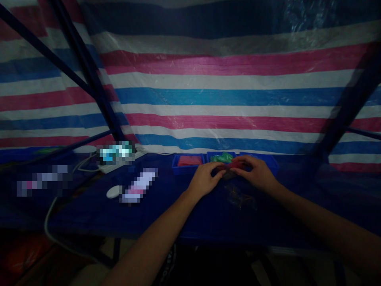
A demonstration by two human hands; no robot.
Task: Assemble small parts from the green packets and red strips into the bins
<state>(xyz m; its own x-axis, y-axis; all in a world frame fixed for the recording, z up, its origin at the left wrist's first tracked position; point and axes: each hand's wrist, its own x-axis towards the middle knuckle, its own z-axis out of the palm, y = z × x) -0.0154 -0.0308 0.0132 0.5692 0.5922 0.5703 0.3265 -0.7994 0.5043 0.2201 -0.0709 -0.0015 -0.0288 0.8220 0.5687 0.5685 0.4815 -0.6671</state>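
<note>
My left hand and my right hand meet in front of the blue trays, fingers bent and thumbs pointing inward. Between the fingertips is a small red piece, with something dark and partly see-through below it. The dim light hides what kind of thing it is. Crumpled clear plastic bags lie on the blue table just under my right hand. Behind the hands, the left blue tray holds pink-red pieces, and the middle tray holds green pieces. My right hand partly covers the right tray.
To the left on the table are a blurred-out phone-like item, a round white disc and a white power strip with cables. Blue metal posts and a striped plastic sheet stand behind.
</note>
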